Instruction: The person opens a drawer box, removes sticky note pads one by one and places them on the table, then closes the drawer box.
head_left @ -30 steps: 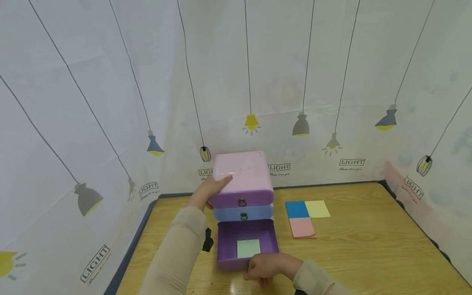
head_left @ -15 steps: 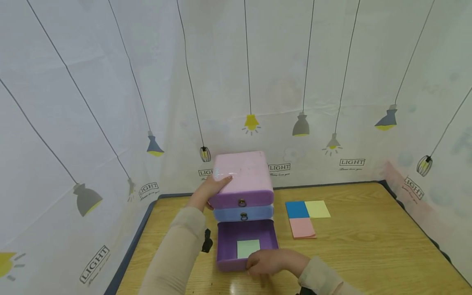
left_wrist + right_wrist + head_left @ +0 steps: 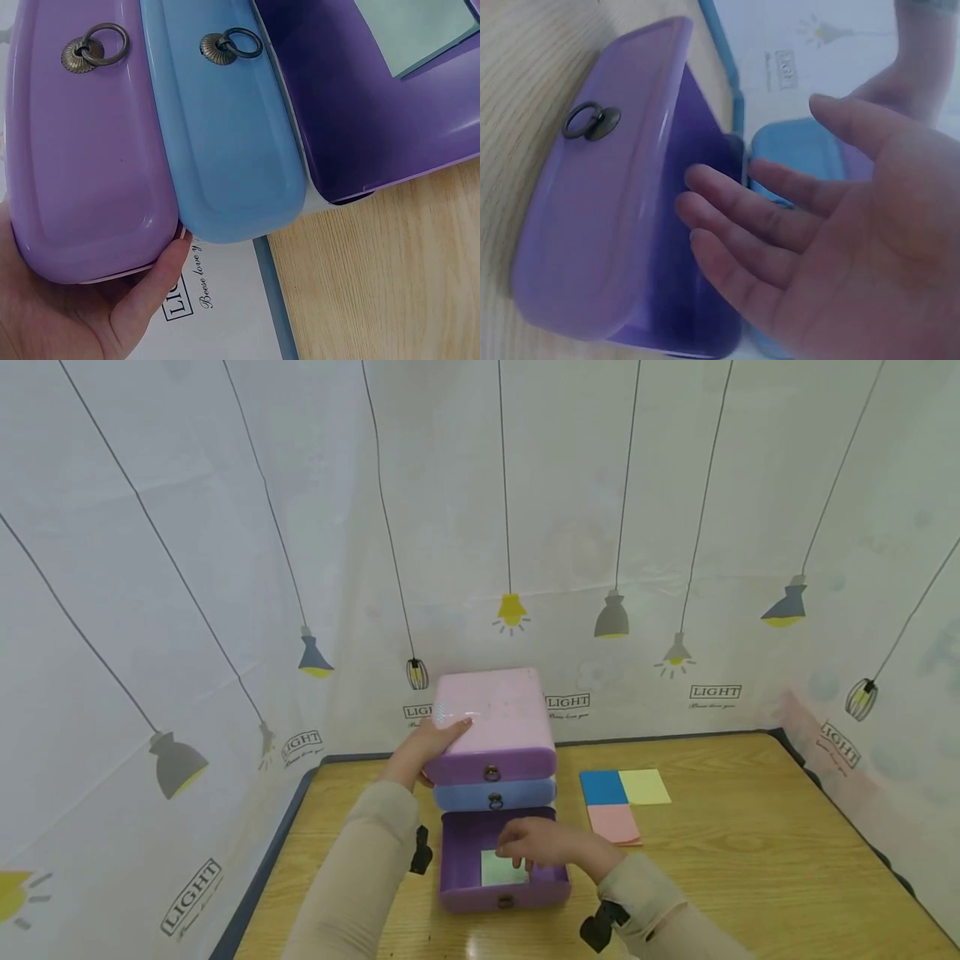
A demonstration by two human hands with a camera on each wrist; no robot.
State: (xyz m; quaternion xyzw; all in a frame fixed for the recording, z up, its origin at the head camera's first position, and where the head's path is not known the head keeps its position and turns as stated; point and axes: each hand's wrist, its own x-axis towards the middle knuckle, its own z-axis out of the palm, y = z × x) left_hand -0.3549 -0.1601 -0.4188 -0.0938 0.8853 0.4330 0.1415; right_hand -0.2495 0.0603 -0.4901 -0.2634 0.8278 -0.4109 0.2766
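A small three-drawer cabinet (image 3: 495, 703) with a pink top stands on the table. My left hand (image 3: 429, 748) holds its upper left side, thumb on the top; in the left wrist view the hand (image 3: 82, 319) wraps the purple top drawer's end (image 3: 97, 165). The blue middle drawer (image 3: 457, 795) is closed. Pulled out at the bottom is a purple drawer (image 3: 461, 852) with a ring handle (image 3: 592, 122). Inside it lies a pale green sticky-note pad (image 3: 497, 868). Above that pad hovers my right hand (image 3: 553, 842), fingers loosely bent and holding nothing.
Blue (image 3: 603, 787), yellow (image 3: 645, 786) and pink (image 3: 613, 823) note pads lie side by side on the wooden table (image 3: 735, 843), right of the cabinet. A lamp-patterned sheet (image 3: 570, 510) rises behind and around the table.
My right hand has let go of the bottom drawer's front, uncovering its handle, and moved up and inward over the green pad. The left hand keeps its hold.
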